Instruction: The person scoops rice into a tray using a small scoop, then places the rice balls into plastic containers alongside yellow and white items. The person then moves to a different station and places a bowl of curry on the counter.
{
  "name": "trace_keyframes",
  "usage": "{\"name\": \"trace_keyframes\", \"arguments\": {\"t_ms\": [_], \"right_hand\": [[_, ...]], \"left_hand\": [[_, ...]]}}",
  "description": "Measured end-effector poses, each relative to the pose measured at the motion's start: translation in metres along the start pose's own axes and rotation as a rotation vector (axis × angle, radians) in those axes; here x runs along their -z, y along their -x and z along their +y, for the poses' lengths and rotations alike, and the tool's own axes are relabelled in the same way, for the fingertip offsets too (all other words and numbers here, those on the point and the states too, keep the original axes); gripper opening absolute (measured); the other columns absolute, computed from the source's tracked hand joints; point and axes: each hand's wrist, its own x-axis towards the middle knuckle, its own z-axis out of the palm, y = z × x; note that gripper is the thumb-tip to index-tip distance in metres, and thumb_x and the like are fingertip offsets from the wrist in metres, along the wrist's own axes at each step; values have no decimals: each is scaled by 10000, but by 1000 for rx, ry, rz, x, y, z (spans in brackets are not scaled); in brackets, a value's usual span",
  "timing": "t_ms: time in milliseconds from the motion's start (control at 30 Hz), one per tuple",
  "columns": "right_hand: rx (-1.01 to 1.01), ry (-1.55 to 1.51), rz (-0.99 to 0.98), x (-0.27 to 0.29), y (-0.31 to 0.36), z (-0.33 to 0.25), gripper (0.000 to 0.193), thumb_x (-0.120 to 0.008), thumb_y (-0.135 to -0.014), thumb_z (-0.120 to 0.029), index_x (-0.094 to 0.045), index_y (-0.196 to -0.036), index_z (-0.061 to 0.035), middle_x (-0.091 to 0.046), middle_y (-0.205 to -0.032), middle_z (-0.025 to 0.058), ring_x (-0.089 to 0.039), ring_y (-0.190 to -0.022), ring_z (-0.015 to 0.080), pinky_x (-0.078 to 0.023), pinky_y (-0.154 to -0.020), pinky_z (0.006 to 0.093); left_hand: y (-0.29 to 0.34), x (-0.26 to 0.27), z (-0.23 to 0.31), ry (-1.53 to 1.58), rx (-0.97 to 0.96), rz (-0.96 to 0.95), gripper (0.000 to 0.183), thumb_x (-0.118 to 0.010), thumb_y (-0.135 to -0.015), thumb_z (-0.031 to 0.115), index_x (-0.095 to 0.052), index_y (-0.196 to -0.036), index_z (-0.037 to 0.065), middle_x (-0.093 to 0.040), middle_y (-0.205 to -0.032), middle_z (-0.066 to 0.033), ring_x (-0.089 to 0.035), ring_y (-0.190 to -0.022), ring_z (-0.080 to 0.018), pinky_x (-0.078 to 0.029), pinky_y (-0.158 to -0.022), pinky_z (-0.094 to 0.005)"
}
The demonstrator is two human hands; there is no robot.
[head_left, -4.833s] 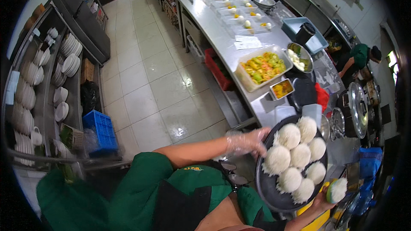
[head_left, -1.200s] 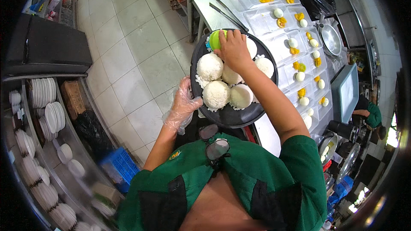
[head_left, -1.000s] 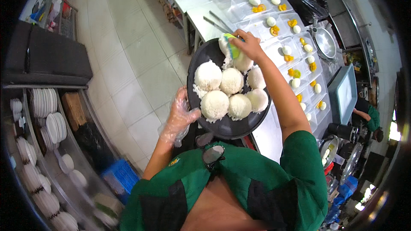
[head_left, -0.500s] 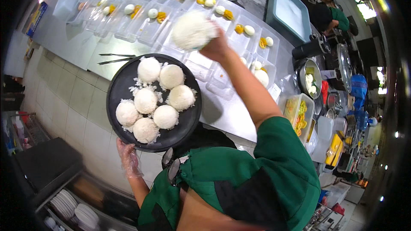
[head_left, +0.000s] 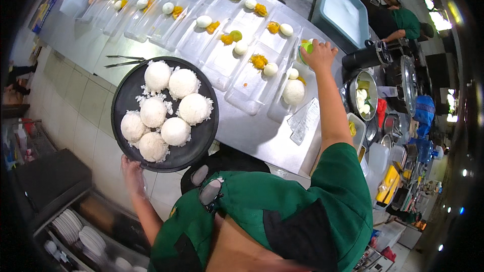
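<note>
Right hand (head_left: 319, 56): Reaches out to between 1 and 2 o'clock, wrapped around a lime-green cup (head_left: 306, 49) over the far end of the nearest clear box (head_left: 279, 111); seemingly held from above for control of the rim. Cannot tell the cup's contents.
Left hand (head_left: 132, 173): Sits at 8 o'clock, gloved in clear plastic, at the rim of a round black tray (head_left: 203, 135); probably bears weight from below, leaving the other arm free. Cannot tell the spread of the hidden fingers.
Rice mounds (head_left: 153, 112): Stand dome-up on the tray at 9 o'clock, seven in all, with loose grains between; likely kept close to the boxes for a short reach.
Boxed rice dome (head_left: 294, 92): Rests at the near end of the nearest clear box, with a boiled egg (head_left: 293, 73) just beyond at 12 o'clock.
Other clear boxes (head_left: 222, 68): Line up side by side toward 11 o'clock, mostly with egg and orange-yellow garnish (head_left: 258, 61); probably packed tight to save length.
Steel table (head_left: 282, 146): Slants along its near edge from 10 to 4 o'clock, partly hidden by the tray; cannot tell any contact.
Paper slips (head_left: 305, 121): Lie at 3 o'clock, just beside the nearest box.
Tongs (head_left: 125, 62): Lie at 10 o'clock, just beside the tray rim, limiting any slide that way.
Room: Narrow steel strip between tray and boxes; tighter beyond the cup, with a black cylindrical vessel (head_left: 364, 58) at 2 o'clock and a light-blue tub (head_left: 340, 12) near 1.
</note>
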Motion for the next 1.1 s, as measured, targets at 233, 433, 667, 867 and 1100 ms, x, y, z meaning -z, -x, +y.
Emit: {"name": "trace_keyframes", "arguments": {"t_ms": [233,433,667,867,1100], "right_hand": [[-339,-146,106,116,0,-38,671,-502,-766,-677,-601,-1137,-127,-635,-1048,164,-569,-1011,334,-363,-809,567],[529,-1079,-157,154,37,-234,627,-645,-731,-575,-568,-1179,-144,-617,-1070,137,-563,-949,333,-281,-953,527],[882,-351,-275,184,52,-393,600,-651,-686,-566,-627,-1010,-61,-634,-1011,146,-513,-1038,291,-291,-913,526],[1103,-298,128,162,131,-426,628,-669,-725,-454,-531,-1123,12,-578,-1000,117,-470,-985,258,-324,-850,428],[1230,-350,111,165,105,-437,570,-670,-710,-449,-580,-1080,-25,-583,-931,100,-485,-945,242,-323,-837,401]], "left_hand": [[2,3,-3,-115,-5,99,584,-665,-666,123,-470,-1211,42,-553,-1047,-49,-566,-860,-139,-467,-762,-291],[1,4,-2,-49,-74,-92,473,-722,-664,24,-523,-1093,32,-550,-1018,-57,-583,-836,-132,-491,-722,-268],[6,0,1,51,-135,-184,508,-790,-676,75,-511,-1099,39,-556,-1063,-52,-575,-932,-149,-489,-809,-290],[9,0,-1,134,-68,-220,526,-790,-692,85,-506,-1132,39,-568,-1071,-46,-558,-974,-147,-485,-846,-306],[16,-8,11,124,-99,-249,522,-779,-703,58,-500,-1143,27,-567,-1104,-45,-546,-1008,-134,-479,-861,-298]]}}
